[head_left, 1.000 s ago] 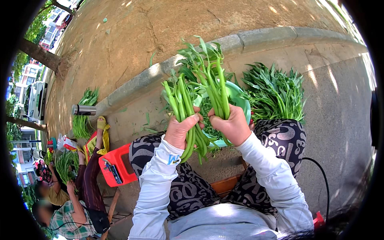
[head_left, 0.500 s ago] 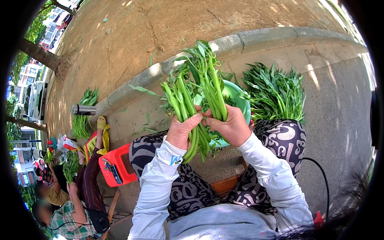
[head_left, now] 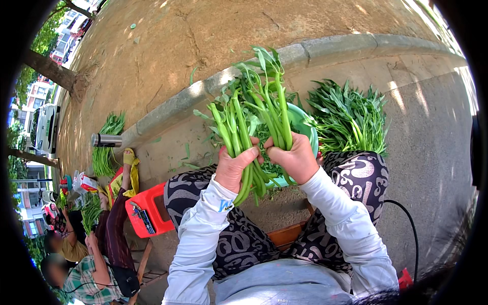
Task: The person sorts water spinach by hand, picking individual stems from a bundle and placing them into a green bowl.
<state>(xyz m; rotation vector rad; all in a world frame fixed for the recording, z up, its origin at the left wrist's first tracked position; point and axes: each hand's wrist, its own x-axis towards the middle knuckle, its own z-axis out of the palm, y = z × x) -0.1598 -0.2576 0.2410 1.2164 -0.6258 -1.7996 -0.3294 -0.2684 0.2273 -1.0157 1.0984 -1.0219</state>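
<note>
A bunch of green stems [head_left: 232, 129] is pointing away from the person, its long axis leaning slightly left, lower ends sticking out toward the lap. A second bunch [head_left: 283, 114] is pointing outward too, likewise tilting left, over a green basin [head_left: 302, 119]. Half a second ago the hands were nearly meeting; now a small gap is showing. The left hand [head_left: 234, 168] is curling around the first; the right hand [head_left: 296, 161] is gripping the second, forearms angling inward.
</note>
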